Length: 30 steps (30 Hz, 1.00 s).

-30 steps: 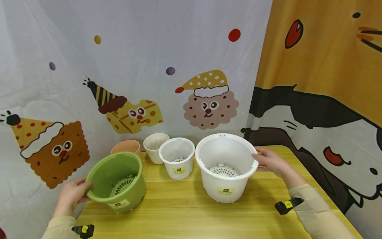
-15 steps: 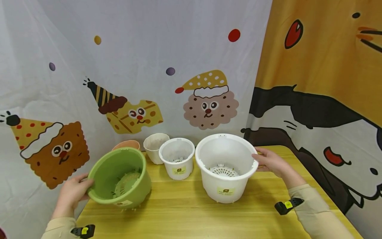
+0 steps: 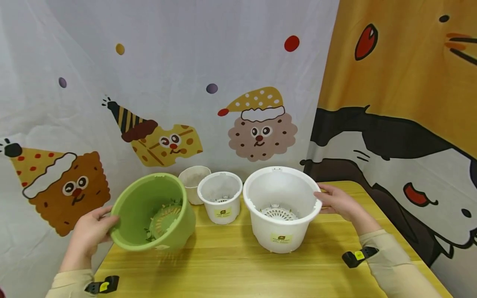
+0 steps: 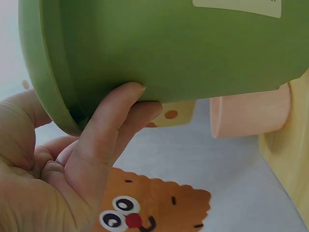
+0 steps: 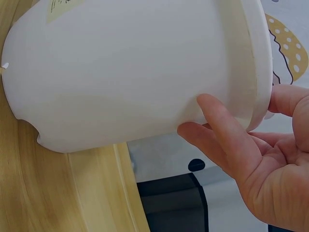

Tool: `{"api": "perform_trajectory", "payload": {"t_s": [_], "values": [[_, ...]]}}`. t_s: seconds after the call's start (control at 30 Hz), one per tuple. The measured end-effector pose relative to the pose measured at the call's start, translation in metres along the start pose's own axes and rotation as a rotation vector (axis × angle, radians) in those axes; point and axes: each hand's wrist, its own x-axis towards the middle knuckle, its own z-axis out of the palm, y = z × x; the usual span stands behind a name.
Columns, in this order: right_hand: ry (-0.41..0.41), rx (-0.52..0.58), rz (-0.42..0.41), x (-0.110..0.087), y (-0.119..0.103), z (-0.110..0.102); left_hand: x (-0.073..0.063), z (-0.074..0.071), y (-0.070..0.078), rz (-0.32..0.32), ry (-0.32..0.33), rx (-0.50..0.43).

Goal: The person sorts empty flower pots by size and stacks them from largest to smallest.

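My left hand [image 3: 89,231] grips the rim of a green plastic pot [image 3: 136,203], thumb inside and fingers under the outer wall. The pot tilts toward the right, above the table, its slotted bottom visible inside. A large white plastic pot [image 3: 262,231] stands upright on the table. On its right rim my right hand [image 3: 340,203] has a pinch hold; the right wrist view shows the fingertips [image 5: 207,104] against the outer wall. Beside it stands a smaller white pot [image 3: 218,213], with a cream faceted pot [image 3: 191,194] behind.
The wooden table [image 3: 238,273] ends at a printed cloth backdrop [image 3: 167,62]. A peach pot [image 4: 251,113] stands behind the green one, showing in the left wrist view but hidden in the head view.
My left hand has raised the green pot a little and tipped it further to the right, covering the peach pot. My right hand and the large white pot stay put.
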Motion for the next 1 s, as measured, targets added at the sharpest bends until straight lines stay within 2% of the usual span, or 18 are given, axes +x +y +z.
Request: {"api": "perform_trajectory", "payload": {"t_s": [0.37, 0.6, 1.0], "values": [[-0.004, 0.005, 0.016, 0.002, 0.0, 0.0, -0.008, -0.008, 0.023, 0.083, -0.003, 0.042], [-0.001, 0.008, 0.018, 0.001, -0.001, 0.0, -0.006, -0.012, 0.032, 0.138, 0.001, 0.016], [0.009, 0.013, 0.007, -0.001, -0.001, 0.001, -0.004, -0.005, 0.054, 0.218, 0.017, -0.031]]}}
